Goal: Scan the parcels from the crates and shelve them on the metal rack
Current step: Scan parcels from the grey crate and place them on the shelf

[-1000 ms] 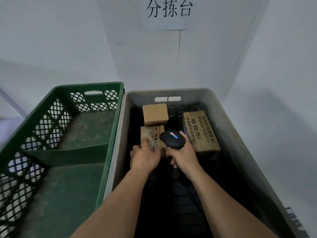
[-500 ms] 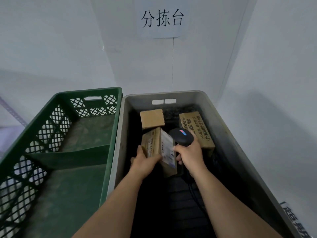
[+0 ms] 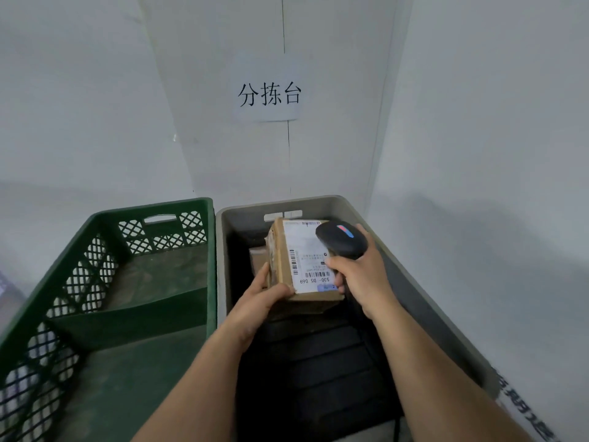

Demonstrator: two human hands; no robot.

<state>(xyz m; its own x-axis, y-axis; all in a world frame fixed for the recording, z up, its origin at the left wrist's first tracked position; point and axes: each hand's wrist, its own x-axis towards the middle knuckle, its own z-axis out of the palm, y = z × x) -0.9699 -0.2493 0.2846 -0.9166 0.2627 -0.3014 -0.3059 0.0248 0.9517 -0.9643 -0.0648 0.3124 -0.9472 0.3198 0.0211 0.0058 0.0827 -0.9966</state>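
Above the grey crate point(image 3: 424, 282), my left hand point(image 3: 264, 295) grips a brown cardboard parcel point(image 3: 302, 263) by its near left corner. The parcel's white shipping label with barcodes faces up towards me. My right hand point(image 3: 360, 275) holds a black handheld scanner point(image 3: 341, 239) whose head hovers over the label's far right corner. Behind the raised parcel, a sliver of another brown parcel point(image 3: 256, 258) shows in the crate; the rest of the crate's far end is hidden.
A green lattice crate point(image 3: 105, 282) with a divider stands to the left, touching the grey crate. White walls close in behind and on the right, with a paper sign point(image 3: 269, 90) on the back wall. A printed white sack point(image 3: 522, 406) lies at the lower right.
My left hand has lifted the parcel out of the grey crate and turned its label upward. My right hand has risen with the scanner to the label. The camera has tilted up.
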